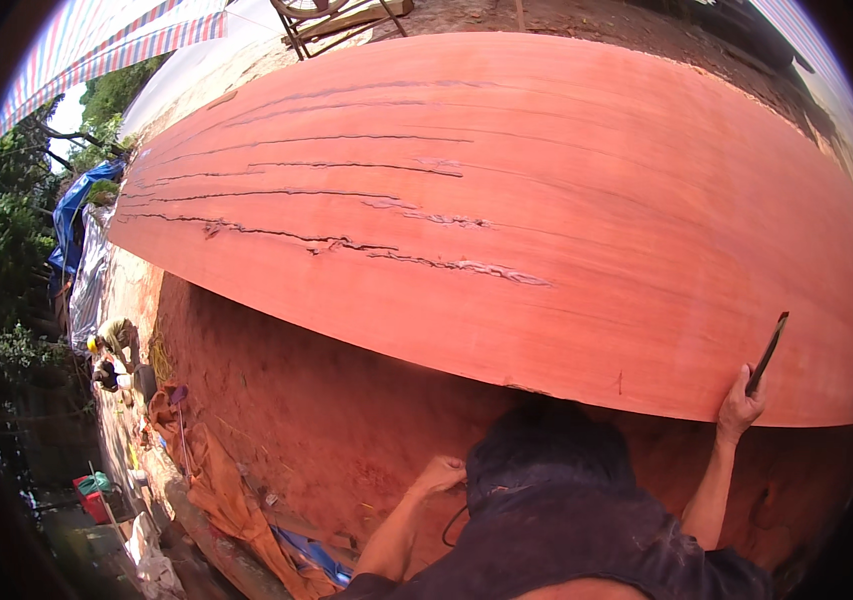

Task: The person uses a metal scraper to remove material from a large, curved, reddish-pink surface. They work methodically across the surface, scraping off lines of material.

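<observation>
My right hand [741, 407] is closed round a slim dark stick-like tool [768, 350] with a reddish tip; its exact kind is unclear. That hand is at the near edge of a huge reddish wooden slab [646, 230], toward its right end, and the tool points up over the surface. Long dark cracks [346, 240] run along the slab's left half. Below the near edge, my left hand [441, 474] is held close to my dark clothing [546, 450] with its fingers curled. What it grips, if anything, is hidden. A thin black cord loop [454, 525] hangs by the clothing.
Reddish bare ground [296, 370] lies under the slab. On the left are a crumpled orange-brown tarp [221, 490], a red box [93, 498] and people [118, 345] farther off. A metal frame [296, 35] stands beyond the slab, and a striped canopy [116, 60] hangs at upper left.
</observation>
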A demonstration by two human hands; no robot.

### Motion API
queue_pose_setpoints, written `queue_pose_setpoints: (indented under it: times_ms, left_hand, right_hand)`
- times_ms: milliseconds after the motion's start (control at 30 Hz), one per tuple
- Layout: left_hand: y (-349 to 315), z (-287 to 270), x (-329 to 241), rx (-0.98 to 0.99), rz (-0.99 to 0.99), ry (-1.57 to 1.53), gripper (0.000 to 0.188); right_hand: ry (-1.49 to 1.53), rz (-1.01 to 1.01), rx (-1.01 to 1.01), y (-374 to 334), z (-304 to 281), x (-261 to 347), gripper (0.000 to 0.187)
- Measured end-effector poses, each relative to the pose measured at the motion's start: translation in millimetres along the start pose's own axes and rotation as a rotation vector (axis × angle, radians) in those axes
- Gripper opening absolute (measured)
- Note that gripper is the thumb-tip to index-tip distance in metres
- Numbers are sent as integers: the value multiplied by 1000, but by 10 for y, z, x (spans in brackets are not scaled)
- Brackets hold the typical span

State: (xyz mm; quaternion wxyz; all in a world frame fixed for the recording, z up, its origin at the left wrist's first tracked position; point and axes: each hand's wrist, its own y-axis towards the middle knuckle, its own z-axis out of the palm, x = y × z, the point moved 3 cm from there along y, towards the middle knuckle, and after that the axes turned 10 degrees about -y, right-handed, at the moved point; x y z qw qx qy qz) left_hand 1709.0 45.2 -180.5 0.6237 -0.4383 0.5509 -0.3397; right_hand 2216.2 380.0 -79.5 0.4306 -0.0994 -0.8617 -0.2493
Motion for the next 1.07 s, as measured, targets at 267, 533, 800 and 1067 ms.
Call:
queue_pose_setpoints:
  times_ms: [267,533,800,1067]
  left_hand:
    - [139,370,303,39,-122,-337,69]
    - [-501,480,62,-41,-143,-56,60]
    - [-955,576,318,206,-104,-400,73]
    - [-248,915,859,152,-47,-793,98]
  right_hand:
    - [-19,31,27,-24,23,199,13]
    - [19,106,110,-25,1,321,12]
    - [82,42,73,-35,39,371,10]
    - [294,-37,199,16,121,42,15]
